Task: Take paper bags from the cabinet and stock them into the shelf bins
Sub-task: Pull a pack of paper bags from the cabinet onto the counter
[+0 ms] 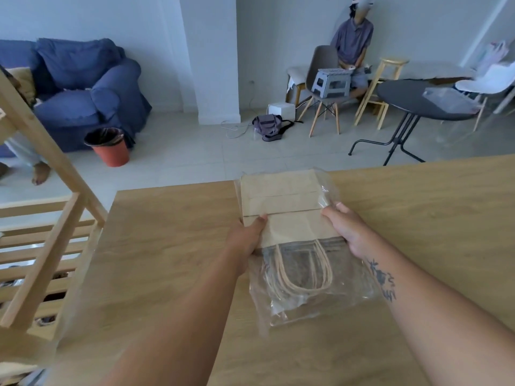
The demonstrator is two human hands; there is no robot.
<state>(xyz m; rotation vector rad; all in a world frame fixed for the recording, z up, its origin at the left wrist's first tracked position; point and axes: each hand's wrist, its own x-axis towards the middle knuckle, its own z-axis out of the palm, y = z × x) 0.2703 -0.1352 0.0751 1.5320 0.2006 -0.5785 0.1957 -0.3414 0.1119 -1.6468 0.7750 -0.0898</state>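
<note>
Above the wooden counter (167,260), left hand (246,236) and right hand (351,232) clamp their fingers (260,222) on the side edges of seemingly light, flat paper bags (281,201) in a likely slippery clear sleeve (306,305).

Bare table (167,246) wood L of my left hand (245,238) and R of my right hand (348,232), so there's room to pass on both sides. Btwn them the pack of paper bags (281,201) in its plastic sleeve (315,302) blocks the middle, from near me to the far edge. The wooden shelf frame (41,151), w/ slanted post and slats, crowds the table's L edge.
</note>
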